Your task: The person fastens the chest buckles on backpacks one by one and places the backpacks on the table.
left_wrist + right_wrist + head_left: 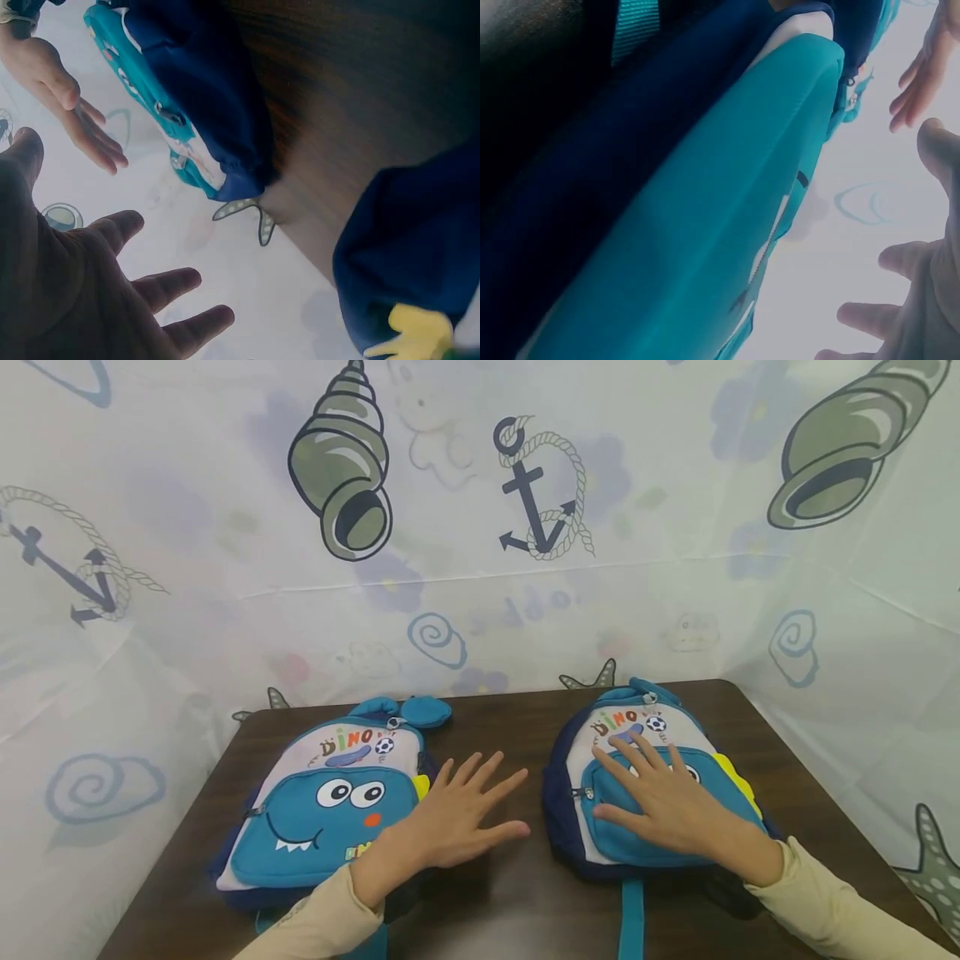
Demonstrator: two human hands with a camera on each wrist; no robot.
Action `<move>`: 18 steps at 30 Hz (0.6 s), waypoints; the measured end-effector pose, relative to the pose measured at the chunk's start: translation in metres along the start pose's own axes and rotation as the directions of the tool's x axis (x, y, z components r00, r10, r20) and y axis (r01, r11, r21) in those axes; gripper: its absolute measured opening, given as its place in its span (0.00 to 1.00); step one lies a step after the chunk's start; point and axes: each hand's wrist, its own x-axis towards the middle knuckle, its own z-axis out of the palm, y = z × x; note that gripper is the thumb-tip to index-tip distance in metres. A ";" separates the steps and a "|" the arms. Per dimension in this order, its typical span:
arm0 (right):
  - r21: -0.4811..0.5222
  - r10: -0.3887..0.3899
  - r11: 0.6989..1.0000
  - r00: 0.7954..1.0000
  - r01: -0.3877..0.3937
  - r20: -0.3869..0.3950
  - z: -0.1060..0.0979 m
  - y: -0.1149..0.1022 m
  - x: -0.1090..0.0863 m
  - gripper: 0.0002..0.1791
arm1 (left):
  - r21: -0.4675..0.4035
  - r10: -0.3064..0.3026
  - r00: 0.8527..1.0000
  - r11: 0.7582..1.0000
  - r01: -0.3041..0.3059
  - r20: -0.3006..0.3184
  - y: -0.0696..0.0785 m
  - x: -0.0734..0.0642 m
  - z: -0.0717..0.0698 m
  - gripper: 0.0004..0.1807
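Two small dinosaur backpacks lie front side up on a dark wooden table. The left backpack (292, 814) has a teal pocket with round eyes and a toothy grin. My left hand (461, 818) is held with spread fingers beside its right edge, over the space between the bags. Over the matching right backpack (637, 852), my right hand (667, 797) spreads its fingers and covers much of the printed face. In the right wrist view, a gap shows between that hand (922, 300) and the teal pocket (705, 217). Neither hand holds anything.
The brown table (510, 910) has white cloth (465, 552) with sea prints behind it and at both sides. A teal strap (632, 918) trails from the right backpack toward the near edge. A round teal piece (425, 712) sits at the left backpack's top.
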 end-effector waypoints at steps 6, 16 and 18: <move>0.003 0.021 1.000 1.000 -0.021 0.012 0.004 0.002 -0.002 0.44 | 0.005 -0.001 0.999 1.000 0.001 0.045 0.002 0.005 0.008 0.41; 0.016 0.009 1.000 1.000 -0.009 -0.002 0.016 0.007 -0.004 0.43 | -0.024 0.008 0.998 1.000 -0.007 0.058 0.011 0.014 0.023 0.40; 0.012 0.014 1.000 1.000 -0.014 -0.002 0.019 0.007 -0.004 0.43 | -0.029 0.007 0.998 1.000 -0.005 0.068 0.014 0.016 0.026 0.40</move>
